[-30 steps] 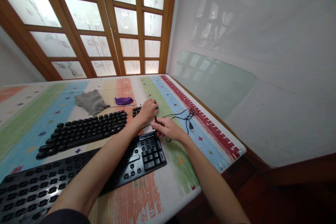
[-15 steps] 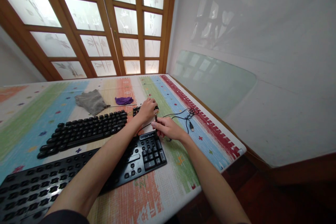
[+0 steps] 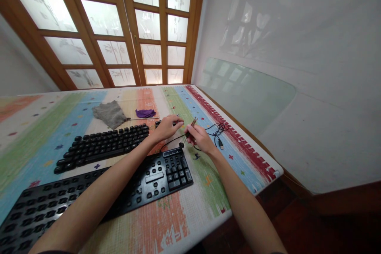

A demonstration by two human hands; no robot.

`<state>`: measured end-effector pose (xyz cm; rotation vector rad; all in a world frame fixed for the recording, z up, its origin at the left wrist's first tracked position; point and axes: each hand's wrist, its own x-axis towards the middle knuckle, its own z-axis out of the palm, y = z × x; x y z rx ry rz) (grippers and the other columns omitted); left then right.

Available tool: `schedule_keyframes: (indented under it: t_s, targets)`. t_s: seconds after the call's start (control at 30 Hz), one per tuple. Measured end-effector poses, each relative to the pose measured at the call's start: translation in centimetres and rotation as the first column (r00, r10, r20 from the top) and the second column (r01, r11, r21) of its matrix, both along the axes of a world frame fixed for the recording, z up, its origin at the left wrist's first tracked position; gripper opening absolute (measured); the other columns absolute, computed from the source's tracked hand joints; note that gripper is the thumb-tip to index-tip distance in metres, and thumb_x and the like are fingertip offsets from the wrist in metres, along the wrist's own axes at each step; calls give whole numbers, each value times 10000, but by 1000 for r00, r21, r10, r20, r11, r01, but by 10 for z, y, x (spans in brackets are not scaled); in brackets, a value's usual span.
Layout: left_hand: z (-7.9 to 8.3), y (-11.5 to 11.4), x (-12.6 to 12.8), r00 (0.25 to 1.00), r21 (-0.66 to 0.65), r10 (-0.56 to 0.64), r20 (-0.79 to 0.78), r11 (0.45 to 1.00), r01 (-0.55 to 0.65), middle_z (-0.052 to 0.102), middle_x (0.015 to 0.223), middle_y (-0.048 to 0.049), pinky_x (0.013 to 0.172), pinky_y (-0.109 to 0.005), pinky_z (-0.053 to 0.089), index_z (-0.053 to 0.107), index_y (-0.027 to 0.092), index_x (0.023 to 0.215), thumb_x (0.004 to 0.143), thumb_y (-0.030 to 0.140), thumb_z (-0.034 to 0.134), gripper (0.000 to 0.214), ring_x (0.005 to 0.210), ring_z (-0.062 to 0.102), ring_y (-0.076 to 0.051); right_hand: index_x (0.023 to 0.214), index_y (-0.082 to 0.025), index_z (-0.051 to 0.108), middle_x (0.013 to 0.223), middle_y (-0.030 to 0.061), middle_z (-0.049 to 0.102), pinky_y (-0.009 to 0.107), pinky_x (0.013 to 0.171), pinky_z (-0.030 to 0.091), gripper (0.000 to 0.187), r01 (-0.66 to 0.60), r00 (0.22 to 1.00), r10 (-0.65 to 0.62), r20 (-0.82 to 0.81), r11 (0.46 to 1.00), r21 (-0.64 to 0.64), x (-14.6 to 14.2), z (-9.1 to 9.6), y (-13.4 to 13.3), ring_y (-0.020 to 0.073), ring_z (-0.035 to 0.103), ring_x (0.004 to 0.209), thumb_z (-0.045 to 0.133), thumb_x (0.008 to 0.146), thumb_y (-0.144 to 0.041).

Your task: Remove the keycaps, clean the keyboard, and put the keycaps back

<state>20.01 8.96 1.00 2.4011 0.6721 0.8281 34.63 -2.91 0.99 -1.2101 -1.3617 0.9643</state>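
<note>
My right hand [image 3: 199,137] is closed round a slim keycap puller [image 3: 194,122], its metal prongs pointing up and away. At the tool's lower end, a black keycap [image 3: 181,145] shows just above the top right corner of the black keyboard [image 3: 154,178]. To the left, my left hand [image 3: 169,127] is raised with thumb and fingers apart, nothing visible between them. Partly behind it are a few more loose keycaps [image 3: 157,124]. Most of the keyboard's left and middle is bare of keycaps, while its number pad [image 3: 177,172] still carries several. My left forearm covers part of the board.
Rows of removed keycaps [image 3: 104,145] lie behind the keyboard. Farther back are a grey cloth [image 3: 110,114], a thin rod [image 3: 144,118] and a purple cloth [image 3: 145,113]. A coiled cable with a USB plug [image 3: 220,144] lies right, near the wall [image 3: 327,67].
My hands have moved apart, and the left one has drawn back from the keycaps. The right hand has shifted right and up, tilting the puller. The view has turned slightly left.
</note>
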Motion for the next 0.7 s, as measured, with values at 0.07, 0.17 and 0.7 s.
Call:
schedule_keyframes:
  t_s: [0.07,0.17,0.7]
  targets:
    - [7,-3,-7,997,-227,-75,17,971,77,716,971,-81,740,-308,507,696,155,1006,933,452,468,382,900,630,-204,858,-172,552,563,-37,540,219,414,340,503,43,999,-42,-28,997,64,1,2,-1,82,448,412,485,855,-671]
    - [17,-8,-16,979,-426,-199,33,883,194,721,1011,-96,656,-260,491,681,141,1059,913,582,459,515,868,640,-185,885,-182,543,593,-33,543,234,418,345,531,85,995,-79,-54,987,138,1,4,-2,86,449,418,476,846,-706]
    - [8,-13,-26,958,-539,-242,153,792,286,692,804,-33,689,-271,482,692,140,996,666,409,806,441,729,615,-133,900,-193,519,622,-26,529,232,412,365,520,148,988,-135,-75,964,219,3,2,-1,93,458,436,476,856,-709]
